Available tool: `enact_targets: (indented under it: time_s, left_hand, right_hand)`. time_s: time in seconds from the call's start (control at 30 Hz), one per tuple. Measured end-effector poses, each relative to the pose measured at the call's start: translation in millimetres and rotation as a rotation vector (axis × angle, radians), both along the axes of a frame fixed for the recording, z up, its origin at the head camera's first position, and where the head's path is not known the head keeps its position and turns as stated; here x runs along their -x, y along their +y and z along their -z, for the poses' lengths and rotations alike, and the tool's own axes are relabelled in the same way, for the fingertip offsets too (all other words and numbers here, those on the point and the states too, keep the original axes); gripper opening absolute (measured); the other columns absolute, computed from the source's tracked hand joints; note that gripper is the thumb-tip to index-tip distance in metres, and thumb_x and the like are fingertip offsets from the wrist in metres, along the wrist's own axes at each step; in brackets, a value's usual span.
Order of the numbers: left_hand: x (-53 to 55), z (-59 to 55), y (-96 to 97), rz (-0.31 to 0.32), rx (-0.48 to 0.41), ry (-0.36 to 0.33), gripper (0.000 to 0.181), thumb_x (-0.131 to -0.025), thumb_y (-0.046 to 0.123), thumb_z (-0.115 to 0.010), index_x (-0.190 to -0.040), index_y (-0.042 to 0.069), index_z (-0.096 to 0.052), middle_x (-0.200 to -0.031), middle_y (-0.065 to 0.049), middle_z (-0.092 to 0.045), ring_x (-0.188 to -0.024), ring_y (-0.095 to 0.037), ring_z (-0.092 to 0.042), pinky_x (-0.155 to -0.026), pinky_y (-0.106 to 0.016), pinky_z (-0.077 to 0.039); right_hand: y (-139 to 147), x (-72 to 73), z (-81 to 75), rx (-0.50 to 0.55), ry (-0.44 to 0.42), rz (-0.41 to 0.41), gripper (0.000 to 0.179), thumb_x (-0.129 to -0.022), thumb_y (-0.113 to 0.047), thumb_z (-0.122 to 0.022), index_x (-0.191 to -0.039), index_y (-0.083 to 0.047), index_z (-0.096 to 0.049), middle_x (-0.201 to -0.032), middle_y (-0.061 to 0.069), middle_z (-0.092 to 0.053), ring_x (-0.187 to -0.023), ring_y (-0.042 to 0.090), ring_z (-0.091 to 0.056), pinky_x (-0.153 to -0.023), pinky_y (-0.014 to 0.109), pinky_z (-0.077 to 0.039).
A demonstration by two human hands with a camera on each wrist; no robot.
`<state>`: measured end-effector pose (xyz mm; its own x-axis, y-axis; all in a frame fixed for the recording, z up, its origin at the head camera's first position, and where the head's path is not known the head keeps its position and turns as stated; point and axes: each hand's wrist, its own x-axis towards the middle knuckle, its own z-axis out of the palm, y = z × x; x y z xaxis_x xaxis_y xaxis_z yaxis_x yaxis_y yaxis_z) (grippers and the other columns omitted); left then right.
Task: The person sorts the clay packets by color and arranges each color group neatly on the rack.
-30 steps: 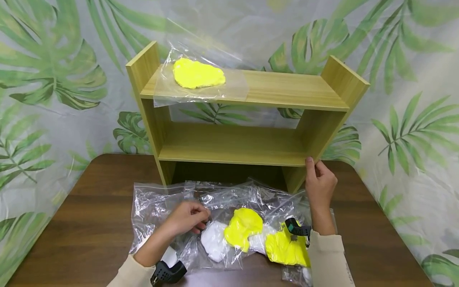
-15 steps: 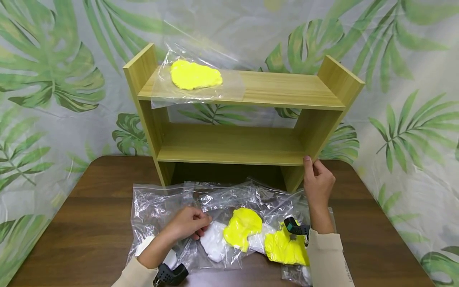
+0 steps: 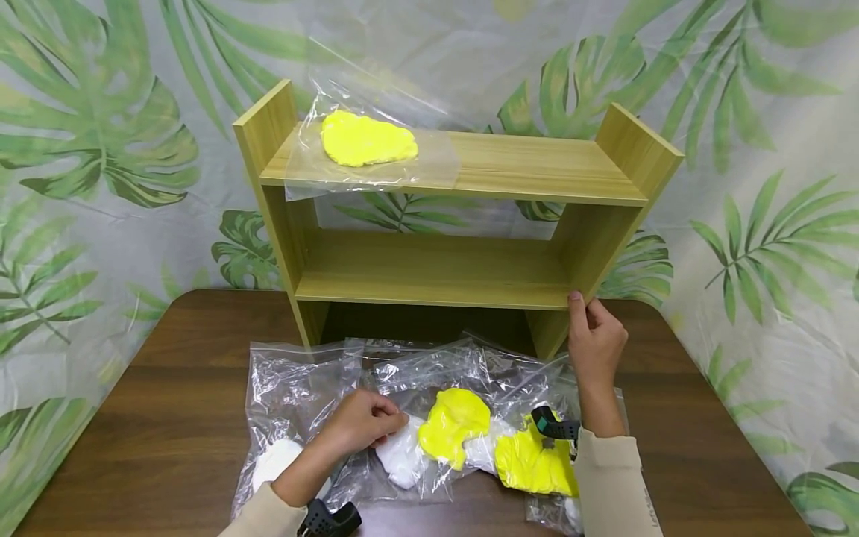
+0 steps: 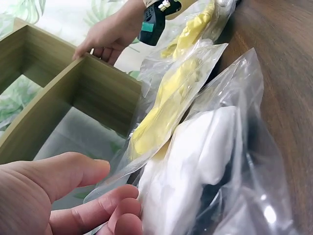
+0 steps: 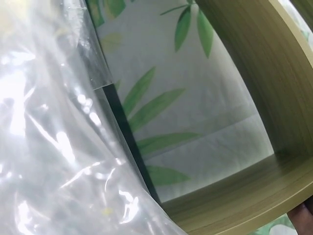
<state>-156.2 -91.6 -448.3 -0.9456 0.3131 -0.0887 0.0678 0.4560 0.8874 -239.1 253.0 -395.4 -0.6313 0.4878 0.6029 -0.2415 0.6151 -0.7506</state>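
My right hand [image 3: 596, 349] grips the right side of a wooden shelf [image 3: 429, 272], thumb on the front edge of its middle board. Only a bit of this hand shows at the corner of the right wrist view. My left hand [image 3: 365, 423] hovers low over clear zip bags, its fingers loosely bent and a gap between thumb and fingers in the left wrist view. Its fingertips are right at a bag with a white clay-like lump [image 4: 186, 166]. Beside that lies a bag with a yellow clay-like lump [image 3: 456, 426]. Farther right is another yellow lump [image 3: 537, 462].
On the shelf's top board [image 3: 537, 164] lies a clear bag with a flat yellow lump [image 3: 367, 139]. Another bagged white lump [image 3: 277, 462] is partly behind my left forearm. The shelf stands on a dark wooden table [image 3: 168, 395] before a leaf-patterned cloth [image 3: 758, 246].
My left hand has moved slightly right and down toward the bagged white lump. My right hand keeps its grip on the shelf. The head view has shifted a little.
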Motion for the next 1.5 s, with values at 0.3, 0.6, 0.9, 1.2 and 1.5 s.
enact_targets:
  time_s: [0.3,0.6,0.9,1.2,1.5]
  left_hand:
    - [-2.7,0.4,2.2,0.019,-0.006,0.077,0.012,-0.081,0.017,-0.075,-0.073,0.008,-0.072,-0.06,0.004,-0.059,-0.052,-0.007,-0.049,-0.047,-0.021,-0.041]
    - [-1.8,-1.0,2.2,-0.031,-0.147,-0.017,0.007,-0.089,0.004,-0.059,-0.085,0.0,-0.063,-0.065,-0.005,-0.06,-0.054,-0.015,-0.058,-0.052,-0.028,-0.051]
    - [1.4,-1.8,9.1,-0.23,-0.238,-0.133,0.015,-0.089,0.005,-0.041,-0.074,0.006,-0.044,-0.062,-0.002,-0.045,-0.051,-0.013,-0.045,-0.047,-0.024,-0.043]
    - [6.0,1.7,6.0,-0.293,-0.219,-0.135,0.018,-0.092,0.019,-0.055,-0.081,0.007,-0.048,-0.065,-0.004,-0.058,-0.049,-0.012,-0.044,-0.045,-0.023,-0.037]
    - [3.6,8.1,6.6,-0.22,-0.111,-0.05,0.041,-0.075,0.016,-0.081,-0.106,0.002,-0.059,-0.07,-0.004,-0.059,-0.059,-0.014,-0.05,-0.053,-0.028,-0.043]
  right_hand:
    - [-0.2,-0.3,-1.7,0.001,-0.007,0.0,0.038,-0.093,-0.042,-0.061,-0.078,-0.009,-0.074,-0.058,-0.023,-0.054,-0.053,0.0,-0.048,-0.05,0.019,-0.034]
    - [-0.7,-1.0,-0.9,0.001,-0.007,0.003,0.041,-0.092,-0.041,-0.061,-0.073,-0.007,-0.072,-0.055,-0.022,-0.052,-0.051,0.001,-0.045,-0.049,0.02,-0.033]
    - [0.1,0.4,0.3,-0.001,-0.009,0.009,0.04,-0.092,-0.043,-0.061,-0.076,-0.008,-0.073,-0.057,-0.026,-0.052,-0.053,0.001,-0.047,-0.051,0.02,-0.033]
    - [0.1,1.1,0.0,-0.008,0.002,0.006,0.041,-0.092,-0.042,-0.061,-0.074,-0.007,-0.071,-0.054,-0.021,-0.052,-0.05,0.001,-0.044,-0.049,0.02,-0.032]
    - [-1.2,-0.5,-0.7,-0.007,0.0,0.011,0.043,-0.093,-0.041,-0.061,-0.07,-0.005,-0.069,-0.052,-0.015,-0.052,-0.05,0.002,-0.043,-0.048,0.021,-0.031]
